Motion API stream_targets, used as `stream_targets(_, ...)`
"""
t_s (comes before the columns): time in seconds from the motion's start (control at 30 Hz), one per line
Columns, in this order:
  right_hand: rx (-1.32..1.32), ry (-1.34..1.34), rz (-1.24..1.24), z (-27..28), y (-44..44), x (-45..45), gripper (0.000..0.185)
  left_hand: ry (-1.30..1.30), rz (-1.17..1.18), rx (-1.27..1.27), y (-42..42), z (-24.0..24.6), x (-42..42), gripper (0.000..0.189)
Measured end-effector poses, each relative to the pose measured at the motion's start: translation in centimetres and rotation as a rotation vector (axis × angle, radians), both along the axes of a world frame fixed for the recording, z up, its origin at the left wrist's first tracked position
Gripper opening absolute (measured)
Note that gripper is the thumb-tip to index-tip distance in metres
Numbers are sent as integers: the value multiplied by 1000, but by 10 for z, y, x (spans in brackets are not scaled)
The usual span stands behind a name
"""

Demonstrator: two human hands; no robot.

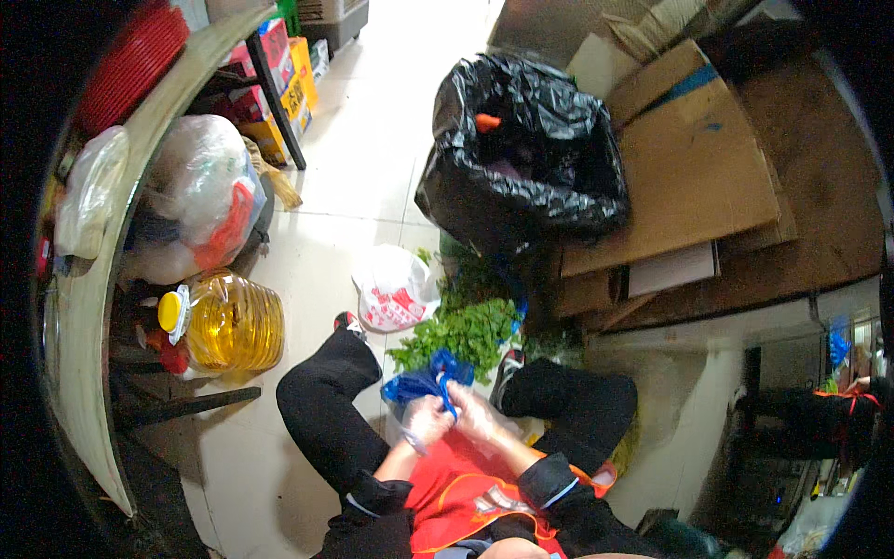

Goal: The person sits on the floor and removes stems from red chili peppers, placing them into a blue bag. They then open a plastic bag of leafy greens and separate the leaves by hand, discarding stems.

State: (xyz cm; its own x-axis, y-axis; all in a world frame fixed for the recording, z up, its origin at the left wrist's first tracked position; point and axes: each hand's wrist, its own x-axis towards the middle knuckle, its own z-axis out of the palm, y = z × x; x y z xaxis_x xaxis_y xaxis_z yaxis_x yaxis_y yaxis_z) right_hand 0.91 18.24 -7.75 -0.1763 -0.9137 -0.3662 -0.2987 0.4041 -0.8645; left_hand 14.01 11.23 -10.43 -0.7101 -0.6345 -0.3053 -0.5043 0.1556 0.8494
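Observation:
My left hand [427, 419] and my right hand [471, 412], both in clear plastic gloves, meet in front of my red apron. Between their fingers they pinch the twisted neck of a blue plastic bag [412, 386]; what the bag holds cannot be told. Just beyond it, a heap of leafy green herbs [464, 335] lies on the floor between my feet. A white plastic bag with red print [394, 290] stands beside the herbs on the left.
A bin lined with a black bag [524, 154] stands ahead, beside flattened cardboard [698, 175]. At left are a large bottle of yellow oil [237, 321], stuffed plastic bags [202, 175], a table edge [77, 391] and colourful boxes [297, 84]. Another person's arm [860, 384] shows far right.

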Motion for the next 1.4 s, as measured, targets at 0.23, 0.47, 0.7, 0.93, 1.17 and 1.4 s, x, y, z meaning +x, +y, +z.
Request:
stream_targets(0.23,-28,67,82,-49,0,-17,22,-369,3,-339,-4,3,-30,22)
stream_targets(0.47,242,-1216,-855,-144,14,-76,11,471,1323,1137,-22,-122,-11,21)
stream_targets(0.7,495,-1060,-1296,-195,24,-88,19,792,1389,1571,-13,-168,-10,1)
stream_targets(0.93,153,-970,-778,-108,-11,-59,21,744,600,1396,-19,-136,-37,28)
stream_targets(1.17,292,-462,-129,-102,-12,-31,37,-49,-741,-515,-26,-123,-32,43)
stream_targets(1.4,321,-473,-313,-135,7,-69,24,-271,47,659,-35,-159,-29,42)
